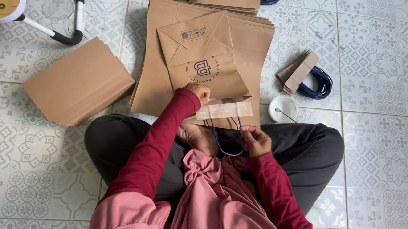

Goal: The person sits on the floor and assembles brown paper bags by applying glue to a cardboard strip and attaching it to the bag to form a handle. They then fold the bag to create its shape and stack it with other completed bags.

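Paper bags (pixel 237 46) lie flat in a brown stack on the tiled floor (pixel 380 70), just beyond both of your hands. The top bag (pixel 205 62), folded flat with its base flap up, has its mouth edge nearest you, directly under your left hand (pixel 199 92). That hand is closed narrow, fingertips pinching the left end of the pale card strip (pixel 224 110) against the bag's mouth. Keep that pinch firm and flat so the strip stays square to the edge; judged from here, a tilted strip would seat the handle crooked.

Your right hand (pixel 255 140) sits nearer your body, below the strip's right end, and is closed on the blue cord (pixel 224 144), which loops down from the strip toward your lap. Hold the cord lightly and pull it evenly; uneven tension would likely leave one leg of the loop longer than the other.

Left of your left hand, well apart, lies a flat cardboard bundle (pixel 77 82). Right of your right hand, near it, stands a small white dish (pixel 283 108). Beyond the dish lie spare card strips (pixel 298 71), touching a coil of spare blue cords (pixel 318 85).
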